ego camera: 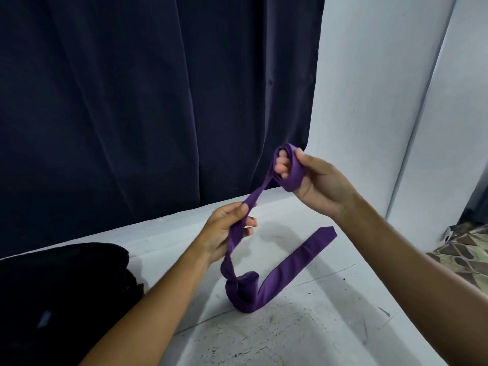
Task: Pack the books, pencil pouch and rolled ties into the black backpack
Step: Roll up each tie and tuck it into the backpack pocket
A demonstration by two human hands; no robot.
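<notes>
A purple tie [287, 270] runs between both of my hands and down onto the white table [303, 326]. My right hand [317, 186] is raised, with one end of the tie wound in a small coil around its fingers. My left hand [227, 228] sits lower and pinches the strip where it slants down from the coil. Below it the tie loops on the table and its wide pointed end lies flat to the right. The black backpack [60, 294] rests at the lower left, its opening not visible. No books or pencil pouch are in view.
A dark navy curtain [158, 101] hangs behind the table. White wall panels [383, 101] stand at the right. A patterned floor [464, 257] shows past the table's right edge.
</notes>
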